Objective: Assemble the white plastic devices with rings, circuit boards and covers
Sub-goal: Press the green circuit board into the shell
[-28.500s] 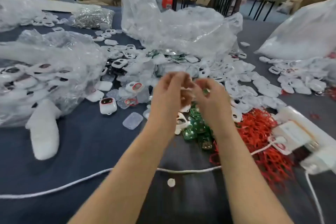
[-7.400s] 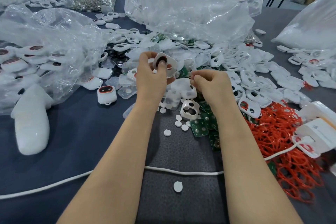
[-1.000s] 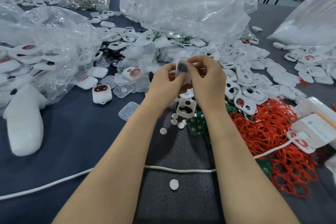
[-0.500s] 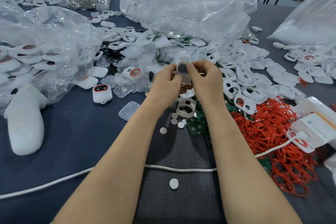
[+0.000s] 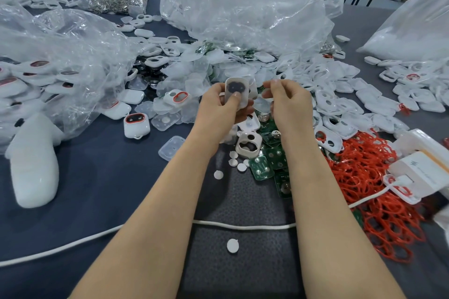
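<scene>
White cable (image 5: 243, 226) across the dark table (image 5: 97, 177); crumpled clear plastic bag (image 5: 243, 12) behind

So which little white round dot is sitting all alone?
The white disc lying by itself on the near side of the white cord. The other discs cluster beyond the cord, beside the green circuit boards.

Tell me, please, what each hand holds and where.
Left hand grips a white device by its lower half, thumb on its face; the right hand's hold cannot be told.

Two bare forearms (image 5: 155, 213) — fingers (image 5: 279, 86) (short-nailed)
</scene>
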